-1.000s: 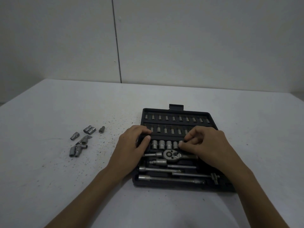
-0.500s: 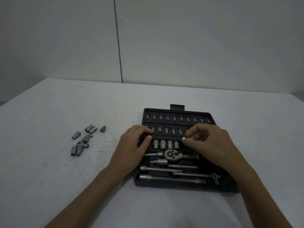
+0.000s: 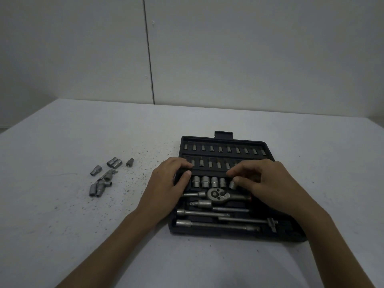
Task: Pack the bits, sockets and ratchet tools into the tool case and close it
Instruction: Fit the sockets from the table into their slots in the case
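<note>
The right hand [image 3: 268,188] hides the socket row's right end; it perhaps pinches one socket [image 3: 232,185].

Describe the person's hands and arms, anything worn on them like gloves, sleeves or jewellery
Both the left hand and the right hand are bare, with no gloves. The forearms are bare too, with no sleeves in view. No rings, watch or bracelet show in the dim light.
</note>
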The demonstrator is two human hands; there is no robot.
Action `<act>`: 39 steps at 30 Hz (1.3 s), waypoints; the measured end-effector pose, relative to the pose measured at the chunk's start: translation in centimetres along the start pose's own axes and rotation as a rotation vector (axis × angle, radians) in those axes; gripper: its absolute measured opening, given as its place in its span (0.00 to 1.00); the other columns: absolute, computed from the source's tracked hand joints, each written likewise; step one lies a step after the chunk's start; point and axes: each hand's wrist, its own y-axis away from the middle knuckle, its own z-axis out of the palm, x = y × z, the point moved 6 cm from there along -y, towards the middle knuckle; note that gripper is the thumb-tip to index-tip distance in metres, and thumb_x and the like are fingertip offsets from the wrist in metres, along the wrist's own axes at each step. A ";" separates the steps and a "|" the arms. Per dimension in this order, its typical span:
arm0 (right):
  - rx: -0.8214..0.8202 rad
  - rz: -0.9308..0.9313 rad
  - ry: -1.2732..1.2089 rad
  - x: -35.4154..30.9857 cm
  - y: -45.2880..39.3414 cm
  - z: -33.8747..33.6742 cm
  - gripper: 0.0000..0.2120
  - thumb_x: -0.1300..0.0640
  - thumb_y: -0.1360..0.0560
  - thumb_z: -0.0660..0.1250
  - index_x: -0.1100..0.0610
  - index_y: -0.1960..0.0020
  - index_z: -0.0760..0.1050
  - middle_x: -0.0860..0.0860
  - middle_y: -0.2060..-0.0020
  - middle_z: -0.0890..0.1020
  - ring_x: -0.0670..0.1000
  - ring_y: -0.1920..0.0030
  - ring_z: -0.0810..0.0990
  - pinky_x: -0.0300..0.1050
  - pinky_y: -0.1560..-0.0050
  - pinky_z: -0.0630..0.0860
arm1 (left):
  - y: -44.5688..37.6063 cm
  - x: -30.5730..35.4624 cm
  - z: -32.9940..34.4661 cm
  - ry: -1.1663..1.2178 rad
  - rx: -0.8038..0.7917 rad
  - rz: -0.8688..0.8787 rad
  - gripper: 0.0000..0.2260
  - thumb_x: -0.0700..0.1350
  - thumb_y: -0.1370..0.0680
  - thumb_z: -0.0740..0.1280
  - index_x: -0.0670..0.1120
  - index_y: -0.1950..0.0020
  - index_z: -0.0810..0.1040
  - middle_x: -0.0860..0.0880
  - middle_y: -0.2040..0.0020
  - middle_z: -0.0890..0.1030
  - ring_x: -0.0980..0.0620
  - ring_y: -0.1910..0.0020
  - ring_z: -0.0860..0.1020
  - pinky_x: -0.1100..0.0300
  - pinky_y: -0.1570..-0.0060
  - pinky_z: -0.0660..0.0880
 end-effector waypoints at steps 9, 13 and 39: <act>0.120 -0.013 0.001 0.2 -0.3 -0.3 0.06 0.56 0.29 0.73 0.45 0.60 0.80 0.38 0.64 0.82 0.33 0.59 0.78 0.21 0.60 0.70 | 0.0 -0.2 0.1 0.000 0.001 -0.003 0.06 0.41 0.23 0.65 0.46 0.47 0.79 0.55 0.48 0.78 0.63 0.50 0.73 0.72 0.49 0.67; 0.087 -0.016 0.015 0.2 -0.5 0.3 0.06 0.56 0.27 0.71 0.45 0.58 0.82 0.37 0.63 0.81 0.32 0.57 0.77 0.22 0.59 0.70 | 0.0 -0.1 0.1 -0.004 0.003 -0.002 0.06 0.41 0.23 0.65 0.46 0.47 0.79 0.55 0.48 0.78 0.62 0.50 0.73 0.72 0.49 0.67; 0.166 0.083 0.044 0.5 -0.2 0.4 0.04 0.52 0.26 0.69 0.45 0.59 0.79 0.43 0.64 0.81 0.40 0.62 0.78 0.28 0.64 0.69 | -0.1 -0.2 0.1 -0.002 0.002 0.012 0.07 0.41 0.23 0.65 0.46 0.47 0.79 0.55 0.48 0.77 0.67 0.49 0.72 0.71 0.48 0.68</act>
